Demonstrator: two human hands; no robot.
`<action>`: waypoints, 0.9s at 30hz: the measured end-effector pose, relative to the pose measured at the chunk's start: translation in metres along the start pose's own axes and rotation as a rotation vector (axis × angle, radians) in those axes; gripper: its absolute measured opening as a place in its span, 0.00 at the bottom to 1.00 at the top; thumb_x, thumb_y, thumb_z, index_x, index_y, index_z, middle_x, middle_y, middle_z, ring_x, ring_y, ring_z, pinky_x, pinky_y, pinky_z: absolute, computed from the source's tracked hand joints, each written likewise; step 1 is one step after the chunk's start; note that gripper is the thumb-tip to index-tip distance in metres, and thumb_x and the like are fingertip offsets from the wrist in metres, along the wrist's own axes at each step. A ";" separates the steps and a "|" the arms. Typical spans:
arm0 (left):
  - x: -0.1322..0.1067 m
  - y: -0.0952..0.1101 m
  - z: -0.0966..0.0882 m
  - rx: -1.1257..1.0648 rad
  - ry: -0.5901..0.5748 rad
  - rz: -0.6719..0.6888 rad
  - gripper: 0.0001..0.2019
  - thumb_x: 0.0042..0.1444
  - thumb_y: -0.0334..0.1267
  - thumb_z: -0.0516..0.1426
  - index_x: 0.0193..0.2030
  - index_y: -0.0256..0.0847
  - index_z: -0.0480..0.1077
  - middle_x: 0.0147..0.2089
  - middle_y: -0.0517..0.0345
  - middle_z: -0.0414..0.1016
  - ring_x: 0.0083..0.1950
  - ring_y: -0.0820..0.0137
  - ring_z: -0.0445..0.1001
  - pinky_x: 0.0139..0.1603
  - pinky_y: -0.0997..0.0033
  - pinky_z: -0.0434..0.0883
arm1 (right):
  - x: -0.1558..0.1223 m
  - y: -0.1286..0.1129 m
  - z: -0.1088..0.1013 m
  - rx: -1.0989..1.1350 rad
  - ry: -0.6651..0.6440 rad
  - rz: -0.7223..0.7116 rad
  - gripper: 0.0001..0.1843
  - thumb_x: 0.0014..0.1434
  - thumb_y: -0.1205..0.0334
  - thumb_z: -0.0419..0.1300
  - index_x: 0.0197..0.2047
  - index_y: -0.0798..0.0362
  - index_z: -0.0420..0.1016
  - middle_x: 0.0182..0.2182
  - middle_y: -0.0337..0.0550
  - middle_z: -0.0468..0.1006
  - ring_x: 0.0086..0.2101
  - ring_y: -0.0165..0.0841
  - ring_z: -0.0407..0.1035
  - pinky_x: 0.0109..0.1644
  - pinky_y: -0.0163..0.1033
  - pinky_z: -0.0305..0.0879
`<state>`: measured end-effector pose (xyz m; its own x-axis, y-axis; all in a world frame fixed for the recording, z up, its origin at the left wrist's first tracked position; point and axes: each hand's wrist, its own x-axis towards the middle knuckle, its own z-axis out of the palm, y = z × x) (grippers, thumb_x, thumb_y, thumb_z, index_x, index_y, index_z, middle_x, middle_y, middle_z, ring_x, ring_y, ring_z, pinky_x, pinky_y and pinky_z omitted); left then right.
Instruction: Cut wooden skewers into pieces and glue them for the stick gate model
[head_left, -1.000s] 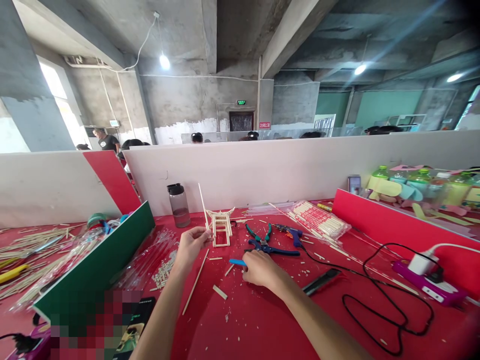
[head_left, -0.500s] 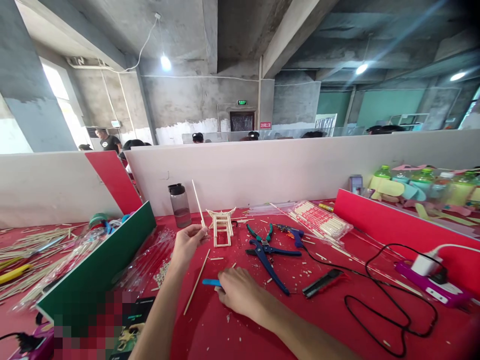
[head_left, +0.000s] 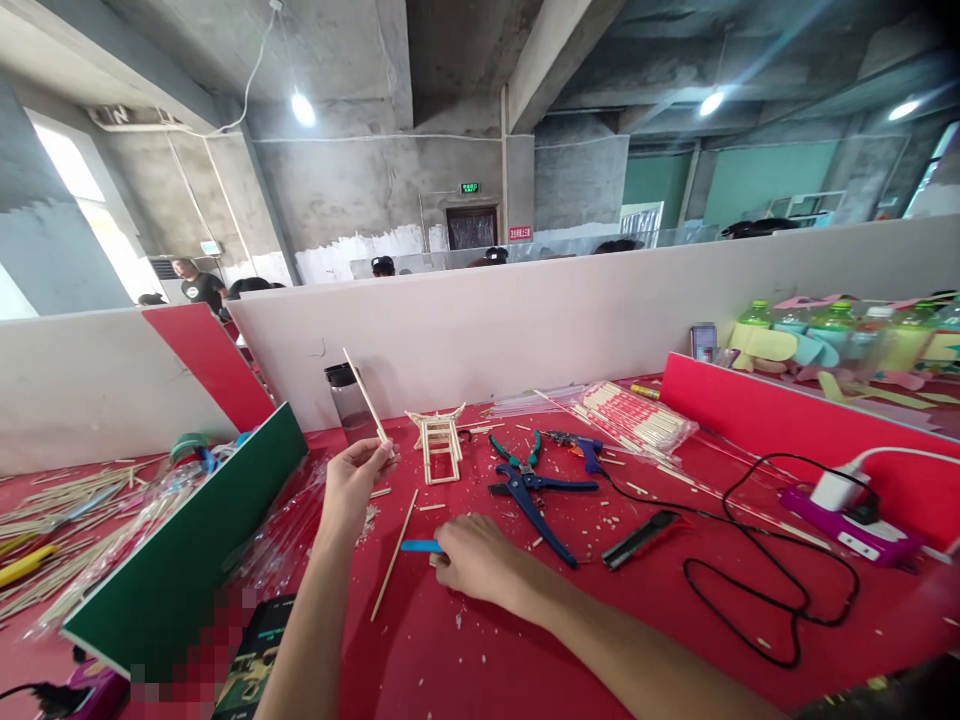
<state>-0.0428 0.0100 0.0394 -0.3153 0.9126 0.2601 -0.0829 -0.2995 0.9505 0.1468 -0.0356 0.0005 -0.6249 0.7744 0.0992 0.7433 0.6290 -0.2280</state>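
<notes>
Fingers (head_left: 376,458) of both hands are pressed together over the red desk (head_left: 442,680). Left of the stick frame (head_left: 441,448), the left hand (head_left: 351,485) pinches one long pale stick (head_left: 365,396); on the frame's near side, the right hand (head_left: 480,562) grips one short blue piece (head_left: 420,546).

We note a thin pale stick (head_left: 365,392), held near its lower end, steeply upright, top tilted left. Lower right, nearer us: a blue strip (head_left: 420,546), roughly level, pointing left, right end hidden in our grip.
</notes>
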 end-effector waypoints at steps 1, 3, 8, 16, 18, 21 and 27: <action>0.000 0.001 0.000 -0.004 0.005 0.006 0.20 0.39 0.46 0.71 0.35 0.34 0.77 0.31 0.57 0.78 0.32 0.71 0.76 0.40 0.71 0.75 | 0.007 0.002 -0.002 0.052 0.005 -0.002 0.09 0.57 0.59 0.59 0.32 0.53 0.78 0.29 0.48 0.81 0.31 0.38 0.74 0.33 0.36 0.61; 0.000 0.003 -0.001 -0.011 0.024 0.017 0.20 0.38 0.46 0.71 0.35 0.35 0.76 0.31 0.57 0.78 0.32 0.71 0.76 0.40 0.71 0.75 | 0.028 0.002 -0.007 0.140 0.018 0.018 0.13 0.59 0.54 0.58 0.31 0.53 0.77 0.26 0.45 0.80 0.28 0.35 0.73 0.30 0.35 0.58; 0.001 0.007 -0.002 -0.010 0.061 0.054 0.19 0.41 0.47 0.70 0.36 0.35 0.76 0.32 0.56 0.79 0.33 0.70 0.78 0.40 0.70 0.76 | 0.094 -0.015 -0.018 0.186 0.152 0.011 0.14 0.60 0.53 0.57 0.36 0.54 0.78 0.34 0.49 0.82 0.34 0.39 0.75 0.32 0.35 0.60; -0.001 0.006 0.003 -0.021 0.058 0.067 0.17 0.42 0.45 0.70 0.36 0.36 0.76 0.34 0.56 0.80 0.35 0.69 0.78 0.41 0.70 0.76 | 0.082 0.004 -0.009 0.286 0.168 0.009 0.12 0.64 0.58 0.54 0.37 0.54 0.77 0.31 0.45 0.80 0.33 0.34 0.74 0.33 0.33 0.58; -0.001 0.004 0.006 -0.015 0.052 0.045 0.18 0.41 0.45 0.70 0.35 0.36 0.76 0.33 0.56 0.80 0.35 0.68 0.78 0.41 0.69 0.76 | 0.063 0.019 -0.012 0.454 0.178 0.004 0.15 0.65 0.55 0.54 0.35 0.55 0.76 0.29 0.44 0.79 0.29 0.32 0.71 0.31 0.33 0.56; -0.003 0.000 0.010 0.008 0.017 -0.017 0.21 0.38 0.46 0.71 0.35 0.35 0.76 0.32 0.55 0.80 0.34 0.68 0.78 0.41 0.69 0.76 | 0.039 0.040 -0.021 0.797 0.163 -0.019 0.21 0.67 0.47 0.51 0.36 0.54 0.75 0.28 0.42 0.79 0.25 0.29 0.68 0.30 0.32 0.57; -0.008 -0.015 0.023 0.059 -0.101 -0.101 0.22 0.36 0.49 0.71 0.33 0.35 0.76 0.29 0.56 0.78 0.31 0.68 0.78 0.40 0.68 0.76 | 0.018 0.071 -0.022 1.502 0.100 0.043 0.19 0.65 0.43 0.50 0.39 0.51 0.66 0.23 0.31 0.64 0.17 0.23 0.48 0.21 0.29 0.46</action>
<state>-0.0169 0.0137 0.0273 -0.2109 0.9616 0.1756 -0.0525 -0.1905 0.9803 0.1937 0.0246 0.0071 -0.5450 0.8303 0.1163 -0.2080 0.0005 -0.9781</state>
